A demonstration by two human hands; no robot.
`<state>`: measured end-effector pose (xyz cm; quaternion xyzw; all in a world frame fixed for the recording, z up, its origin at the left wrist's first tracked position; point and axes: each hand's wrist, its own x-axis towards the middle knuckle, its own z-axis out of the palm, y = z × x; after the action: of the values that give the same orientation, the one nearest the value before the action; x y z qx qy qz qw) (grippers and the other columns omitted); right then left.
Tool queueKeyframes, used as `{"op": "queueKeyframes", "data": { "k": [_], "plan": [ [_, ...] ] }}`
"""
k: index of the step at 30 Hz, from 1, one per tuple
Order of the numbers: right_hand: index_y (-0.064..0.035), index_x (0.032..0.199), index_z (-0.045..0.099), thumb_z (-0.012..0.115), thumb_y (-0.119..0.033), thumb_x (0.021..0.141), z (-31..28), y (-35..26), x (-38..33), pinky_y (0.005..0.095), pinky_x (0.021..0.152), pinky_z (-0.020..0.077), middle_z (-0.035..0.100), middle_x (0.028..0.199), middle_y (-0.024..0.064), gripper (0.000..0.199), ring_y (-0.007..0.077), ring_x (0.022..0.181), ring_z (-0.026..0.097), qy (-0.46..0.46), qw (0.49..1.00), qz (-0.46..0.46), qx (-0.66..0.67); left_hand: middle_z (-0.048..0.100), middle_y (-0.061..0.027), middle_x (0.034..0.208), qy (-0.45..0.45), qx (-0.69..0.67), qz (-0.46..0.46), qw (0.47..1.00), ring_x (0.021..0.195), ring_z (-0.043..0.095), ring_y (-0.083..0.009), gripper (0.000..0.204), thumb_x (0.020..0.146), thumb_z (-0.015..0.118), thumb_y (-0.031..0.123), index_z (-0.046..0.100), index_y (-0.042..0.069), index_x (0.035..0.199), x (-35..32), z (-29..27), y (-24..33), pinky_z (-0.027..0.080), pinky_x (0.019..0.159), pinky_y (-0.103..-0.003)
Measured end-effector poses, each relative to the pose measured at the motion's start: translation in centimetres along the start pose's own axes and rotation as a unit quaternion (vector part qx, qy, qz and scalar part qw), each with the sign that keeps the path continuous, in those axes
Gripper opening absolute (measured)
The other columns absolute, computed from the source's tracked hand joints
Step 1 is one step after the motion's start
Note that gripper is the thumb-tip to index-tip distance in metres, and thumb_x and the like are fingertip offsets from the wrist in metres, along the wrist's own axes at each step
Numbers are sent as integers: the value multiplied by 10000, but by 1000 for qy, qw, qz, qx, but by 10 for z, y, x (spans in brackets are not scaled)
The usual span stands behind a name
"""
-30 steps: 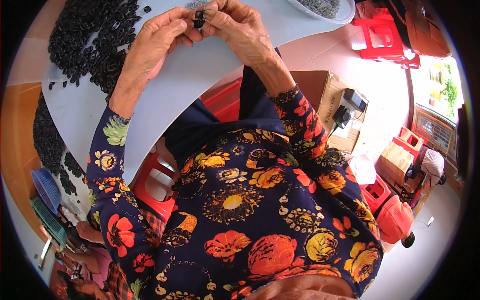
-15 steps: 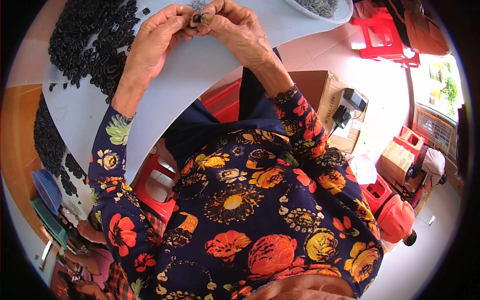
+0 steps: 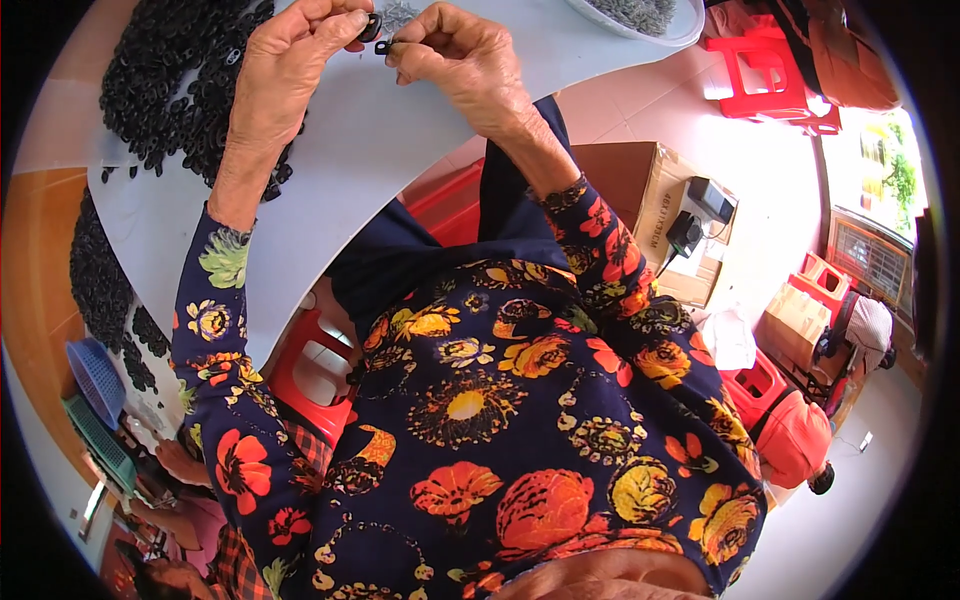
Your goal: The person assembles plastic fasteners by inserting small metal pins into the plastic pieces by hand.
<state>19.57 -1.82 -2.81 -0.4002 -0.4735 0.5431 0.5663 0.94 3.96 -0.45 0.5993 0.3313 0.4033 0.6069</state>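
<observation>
Clock positions were read from the centre of the head view. The left hand (image 3: 290, 45), at 11 o'clock, was closed in a pinch on a dark oval piece (image 3: 371, 27), held between thumb and fingers; the top of this hand ran out past the upper edge. The right hand (image 3: 455, 50), just short of 12 o'clock, pinched a small black tab (image 3: 383, 47) at its fingertips, with its other fingers curled in. The tab was just beside the oval piece, toward the latter's 5 o'clock; whether anything linked the two could not be told. Both were held above the pale surface (image 3: 350, 165). Behind the fingertips, toward 12 o'clock, lay a small heap of grey metallic bits (image 3: 398, 14), too fine to make out singly. A broad pile of black parts (image 3: 165, 85) spread at 10 o'clock, partly behind the left wrist. At 1 o'clock stood a pale tub (image 3: 688, 34) of similar grey bits. A cardboard box (image 3: 625, 180) sat at 2 o'clock, below the surface, with a black device (image 3: 708, 200) on it. A blue basket (image 3: 95, 380) and a green basket (image 3: 98, 440) were noted between 8 and 9 o'clock.
</observation>
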Motion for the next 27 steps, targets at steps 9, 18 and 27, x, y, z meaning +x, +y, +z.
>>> {"op": "queueKeyframes", "data": {
  "k": [9, 18, 27],
  "plan": [
    [28, 863, 622, 643, -59, 800, 2, -3, 1, 237, 648, 500, 628, 729, 36, 110, 95, 682, 603, -13, 998, -7, -54, 607, 28, 988, -30, 166, 49, 984, 918, 525, -59, 182, 915, 576, 88, 626, 23, 1078, -3, 14, 19, 400, 863, -203],
    [40, 887, 623, 655, -116, 844, 1, 2, 1, 246, 657, 507, 632, 768, 57, 165, 109, 695, 607, -8, 999, -43, -30, 613, 3, 1018, -5, 21, 10, 1000, 915, 555, -88, 225, 916, 574, 67, 624, 23, 1130, -2, 0, 1, 445, 850, -236],
    [39, 888, 623, 653, -122, 855, 1, 6, 2, 246, 664, 512, 632, 769, 58, 167, 109, 689, 608, 7, 999, -33, 9, 614, 4, 1017, -2, 50, 7, 999, 918, 545, -82, 224, 917, 580, 91, 619, 14, 1124, 0, -2, -1, 435, 852, -231]
  ]
}}
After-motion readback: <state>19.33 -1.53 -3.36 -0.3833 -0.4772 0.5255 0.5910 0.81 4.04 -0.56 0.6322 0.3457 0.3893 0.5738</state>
